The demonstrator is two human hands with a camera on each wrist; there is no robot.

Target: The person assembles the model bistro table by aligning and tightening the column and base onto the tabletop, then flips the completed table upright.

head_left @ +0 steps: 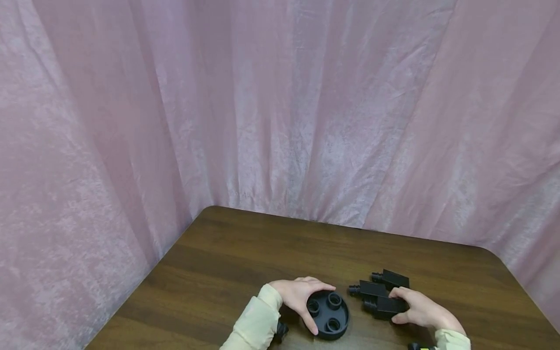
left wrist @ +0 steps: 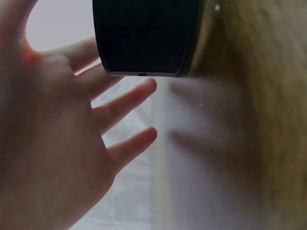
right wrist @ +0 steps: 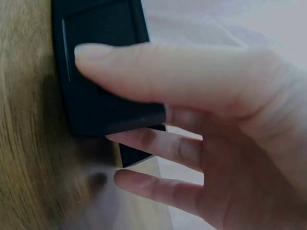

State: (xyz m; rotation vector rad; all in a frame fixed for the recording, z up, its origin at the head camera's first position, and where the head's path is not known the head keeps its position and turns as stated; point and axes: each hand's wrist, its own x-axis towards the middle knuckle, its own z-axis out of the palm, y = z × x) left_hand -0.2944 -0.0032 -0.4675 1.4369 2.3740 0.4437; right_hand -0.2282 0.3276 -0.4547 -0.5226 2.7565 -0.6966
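Note:
A round black base with a raised rim and three ring-shaped sockets lies on the table. My left hand holds it from the left, thumb on the near side and index finger along the far rim; the other fingers spread out in the left wrist view. To the right, my right hand grips the nearest black block, which has a round ribbed peg at its left end. In the right wrist view its thumb lies across the block's flat face. Two similar blocks, a middle one and a farther one, lie just beyond.
All of this is on a brown wooden table with rounded far corners. Pink curtains hang behind it and along its left side. Dark devices sit at both wrists, by the pale sleeves.

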